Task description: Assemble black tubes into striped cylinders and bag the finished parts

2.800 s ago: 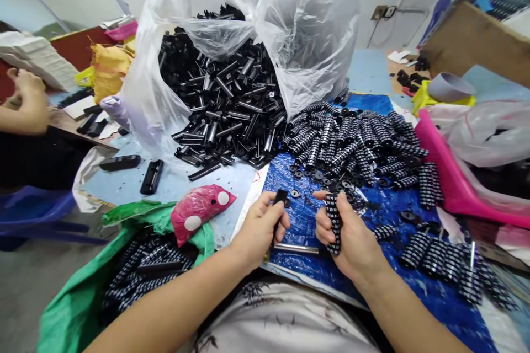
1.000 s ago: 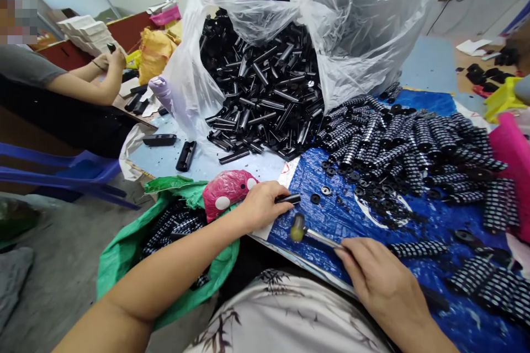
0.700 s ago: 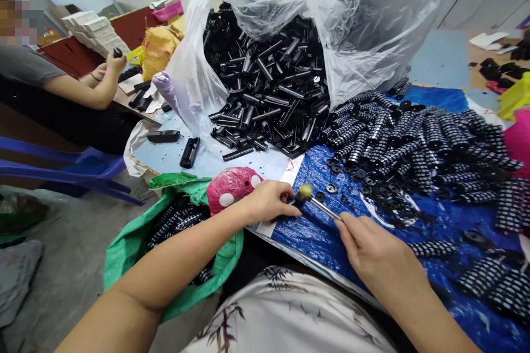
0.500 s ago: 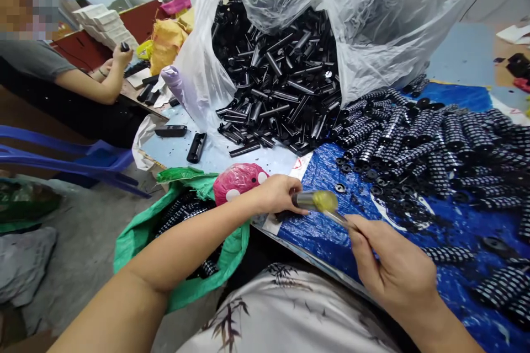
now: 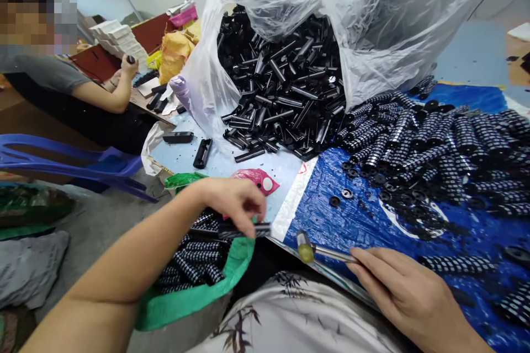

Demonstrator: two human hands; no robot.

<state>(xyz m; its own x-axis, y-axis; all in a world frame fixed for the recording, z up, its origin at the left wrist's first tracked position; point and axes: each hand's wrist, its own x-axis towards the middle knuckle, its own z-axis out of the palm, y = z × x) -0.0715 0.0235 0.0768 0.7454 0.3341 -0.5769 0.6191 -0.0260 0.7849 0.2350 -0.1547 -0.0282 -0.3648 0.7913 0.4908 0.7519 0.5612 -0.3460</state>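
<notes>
My left hand point(image 5: 234, 202) pinches a black patterned tube point(image 5: 244, 230) over the open green sack point(image 5: 194, 295), which holds several similar tubes. My right hand point(image 5: 408, 293) is closed on the metal handle of a small hammer point(image 5: 321, 252) with a yellowish head, resting on the blue tarp point(image 5: 372, 220) near the table's front edge. Loose black washers point(image 5: 340, 197) lie on the tarp ahead of the hammer.
A big clear plastic bag point(image 5: 372, 16) spills black tubes point(image 5: 285, 94) at the centre. A heap of patterned sleeves point(image 5: 434, 143) lies at the right. A pink bag point(image 5: 259, 179) sits near the sack. Another person point(image 5: 83, 85) works at the left beside a blue chair point(image 5: 70, 160).
My left hand has carried the tube from the tarp leftward and down over the green sack. The hammer, raised at the tube before, now lies low on the tarp.
</notes>
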